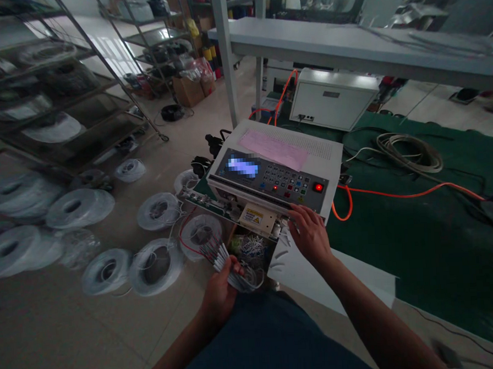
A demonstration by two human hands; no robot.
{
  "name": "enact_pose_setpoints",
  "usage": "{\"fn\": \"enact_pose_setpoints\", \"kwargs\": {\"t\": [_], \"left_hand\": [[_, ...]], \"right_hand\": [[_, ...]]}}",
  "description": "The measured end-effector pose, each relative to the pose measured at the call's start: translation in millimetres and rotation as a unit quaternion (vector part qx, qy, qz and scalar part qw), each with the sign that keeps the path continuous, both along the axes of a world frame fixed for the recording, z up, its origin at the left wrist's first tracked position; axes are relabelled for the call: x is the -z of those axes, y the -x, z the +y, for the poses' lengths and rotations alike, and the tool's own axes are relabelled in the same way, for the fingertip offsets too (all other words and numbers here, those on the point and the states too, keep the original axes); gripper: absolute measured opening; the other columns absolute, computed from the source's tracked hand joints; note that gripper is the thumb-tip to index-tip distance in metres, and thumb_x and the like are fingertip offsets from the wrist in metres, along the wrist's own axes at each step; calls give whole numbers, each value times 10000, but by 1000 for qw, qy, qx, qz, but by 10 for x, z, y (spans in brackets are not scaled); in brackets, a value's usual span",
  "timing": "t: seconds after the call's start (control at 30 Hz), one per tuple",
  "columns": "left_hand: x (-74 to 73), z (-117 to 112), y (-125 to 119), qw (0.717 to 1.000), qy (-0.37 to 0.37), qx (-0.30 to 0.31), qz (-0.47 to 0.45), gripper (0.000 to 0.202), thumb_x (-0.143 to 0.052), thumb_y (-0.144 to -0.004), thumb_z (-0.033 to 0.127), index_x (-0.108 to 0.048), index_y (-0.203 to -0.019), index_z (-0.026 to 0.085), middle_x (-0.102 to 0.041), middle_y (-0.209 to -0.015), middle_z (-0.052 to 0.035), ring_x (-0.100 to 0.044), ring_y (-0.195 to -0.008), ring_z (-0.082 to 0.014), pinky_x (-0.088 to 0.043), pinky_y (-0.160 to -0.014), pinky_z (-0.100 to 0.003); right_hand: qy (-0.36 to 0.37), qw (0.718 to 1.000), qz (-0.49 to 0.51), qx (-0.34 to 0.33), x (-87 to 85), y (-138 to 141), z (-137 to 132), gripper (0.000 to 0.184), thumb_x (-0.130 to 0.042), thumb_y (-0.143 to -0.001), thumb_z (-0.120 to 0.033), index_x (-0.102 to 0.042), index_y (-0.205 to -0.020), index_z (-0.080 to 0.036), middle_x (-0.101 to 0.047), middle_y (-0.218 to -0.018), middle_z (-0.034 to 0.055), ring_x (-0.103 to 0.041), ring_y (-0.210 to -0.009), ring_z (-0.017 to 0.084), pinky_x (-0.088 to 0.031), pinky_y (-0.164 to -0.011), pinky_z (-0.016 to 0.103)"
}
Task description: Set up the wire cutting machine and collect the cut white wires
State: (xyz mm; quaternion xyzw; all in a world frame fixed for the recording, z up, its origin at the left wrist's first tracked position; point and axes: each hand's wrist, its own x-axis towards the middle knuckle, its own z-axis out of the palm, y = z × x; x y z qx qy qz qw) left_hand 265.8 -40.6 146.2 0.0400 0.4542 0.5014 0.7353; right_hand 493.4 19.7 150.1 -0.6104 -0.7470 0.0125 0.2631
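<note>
A bundle of cut white-grey wires (pixel 220 257) is in my left hand (pixel 221 285), whose fingers are wrapped round it. The wire ends point up and left, while looped lengths hang below the fist. My right hand (pixel 311 233) reaches to the lower front edge of a wire-cutting machine (pixel 331 158), fingers extended; whether they touch it I cannot tell. The machine has a lit display (pixel 243 166), a keypad and a glowing red switch (pixel 319 187). Under its front sits a cover with a yellow warning label (pixel 255 218). Several short wire pieces (pixel 281 255) lie on a white sheet (pixel 317 280).
Below the machine's front is a box of small white offcuts (pixel 252 245). Several wrapped wire coils (pixel 156 266) lie on the floor at left, before a metal shelf rack (pixel 97 104). An orange hose (pixel 408 195) and a cable coil (pixel 410 151) lie right.
</note>
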Motion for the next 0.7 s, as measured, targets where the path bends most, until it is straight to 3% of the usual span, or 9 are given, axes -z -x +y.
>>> {"fn": "enact_pose_setpoints", "kwargs": {"t": [0.17,0.3,0.5,0.6,0.7], "left_hand": [[84,-30,13,1000,5,4,1,180,-681,-728,284,-579,-777,144,-512,-607,25,-524,-583,-113,-465,-562,-220],[148,-47,24,1000,4,7,10,223,-715,-692,304,-589,-784,145,-524,-603,27,-532,-582,-114,-466,-555,-213],[110,-28,-9,1000,4,12,-2,256,-740,-661,317,-585,-778,150,-523,-594,37,-532,-586,-110,-463,-564,-209],[111,-25,-28,1000,0,18,-9,271,-747,-651,329,-586,-764,142,-515,-582,39,-526,-583,-104,-460,-580,-208],[130,-30,-33,1000,3,11,-6,227,-721,-685,300,-584,-760,135,-509,-577,35,-519,-567,-103,-456,-576,-215]], "right_hand": [[-47,991,-122,-15,21,12,225,253,-484,-865,-267,-541,-1097,-183,-524,-1297,68,-458,-1162,238,-307,-965,411],[-71,989,-133,-4,21,65,284,249,-479,-869,-281,-526,-1087,-169,-550,-1269,72,-454,-1167,227,-276,-965,418],[-81,990,-117,-3,-1,43,345,216,-490,-863,-265,-531,-1051,-167,-593,-1215,64,-465,-1150,225,-228,-1011,438],[-97,991,-94,-22,37,13,260,243,-477,-869,-250,-517,-1091,-159,-576,-1235,73,-429,-1193,223,-228,-1036,441],[-75,994,-45,-59,179,-38,13,245,-462,-869,-213,-521,-1101,-164,-583,-1217,75,-452,-1165,206,-335,-973,385]]}}
